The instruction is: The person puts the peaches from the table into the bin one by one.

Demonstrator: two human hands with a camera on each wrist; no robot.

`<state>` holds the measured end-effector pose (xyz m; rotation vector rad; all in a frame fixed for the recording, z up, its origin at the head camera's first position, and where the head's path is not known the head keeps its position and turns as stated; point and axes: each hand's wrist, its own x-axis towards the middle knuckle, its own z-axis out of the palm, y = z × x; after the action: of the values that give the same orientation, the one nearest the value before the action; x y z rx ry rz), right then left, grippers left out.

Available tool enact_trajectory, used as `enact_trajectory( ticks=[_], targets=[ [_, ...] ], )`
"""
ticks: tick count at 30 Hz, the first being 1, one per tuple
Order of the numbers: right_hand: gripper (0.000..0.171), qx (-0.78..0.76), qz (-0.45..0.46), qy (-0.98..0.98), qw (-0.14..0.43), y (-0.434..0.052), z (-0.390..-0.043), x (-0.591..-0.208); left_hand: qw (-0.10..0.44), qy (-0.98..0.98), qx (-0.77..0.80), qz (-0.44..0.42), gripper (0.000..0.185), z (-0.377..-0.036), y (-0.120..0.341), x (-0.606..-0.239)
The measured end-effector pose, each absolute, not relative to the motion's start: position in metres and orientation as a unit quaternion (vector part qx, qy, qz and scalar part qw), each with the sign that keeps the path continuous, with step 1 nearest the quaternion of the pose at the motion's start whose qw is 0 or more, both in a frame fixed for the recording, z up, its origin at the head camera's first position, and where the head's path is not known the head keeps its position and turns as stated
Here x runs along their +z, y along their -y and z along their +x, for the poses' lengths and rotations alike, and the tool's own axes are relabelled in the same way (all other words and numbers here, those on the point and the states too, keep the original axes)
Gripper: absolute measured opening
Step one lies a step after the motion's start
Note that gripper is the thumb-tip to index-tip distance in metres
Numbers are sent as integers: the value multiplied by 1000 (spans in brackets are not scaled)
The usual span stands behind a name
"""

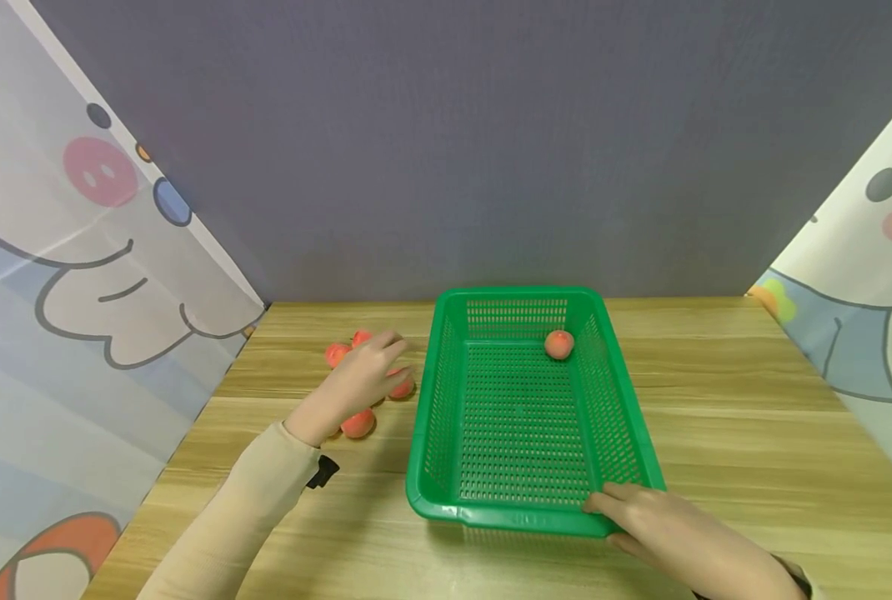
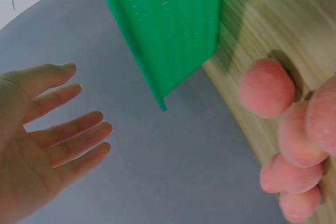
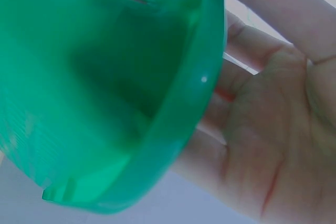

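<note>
A green plastic basket point(image 1: 521, 521) with perforated walls stands on the wooden table. One peach point(image 1: 559, 345) lies inside, near its far right corner. Several more peaches point(image 1: 358, 423) are grouped on the table left of the basket; the arm and hand partly cover them in the head view. Above this group hovers my left hand point(image 1: 366, 375), its fingers spread and holding nothing. The left wrist view shows its bare palm point(image 2: 31, 166) apart from the peaches point(image 2: 266, 88). My right hand point(image 1: 652, 517) grips the basket's near right corner, thumb and fingers around the rim point(image 3: 197, 98).
The wooden table point(image 1: 746, 400) extends right of the basket. A dark grey panel point(image 1: 521, 150) rises behind the table's far edge. Cartoon-printed sheets hang along the left point(image 1: 63, 275) and right point(image 1: 881, 292) sides.
</note>
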<state>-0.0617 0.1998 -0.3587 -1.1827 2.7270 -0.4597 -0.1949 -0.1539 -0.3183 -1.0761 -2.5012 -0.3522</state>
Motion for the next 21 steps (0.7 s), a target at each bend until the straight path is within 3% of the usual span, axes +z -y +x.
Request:
enact_trajectory(
  ticks=[11, 21],
  targets=[
    [33, -156, -388, -905, 78, -200, -61, -359, 129, 918, -154, -342, 26, -203, 164, -335],
    [34, -157, -399, -902, 49, -199, -60, -358, 60, 939, -162, -297, 28, -219, 166, -348]
  ],
)
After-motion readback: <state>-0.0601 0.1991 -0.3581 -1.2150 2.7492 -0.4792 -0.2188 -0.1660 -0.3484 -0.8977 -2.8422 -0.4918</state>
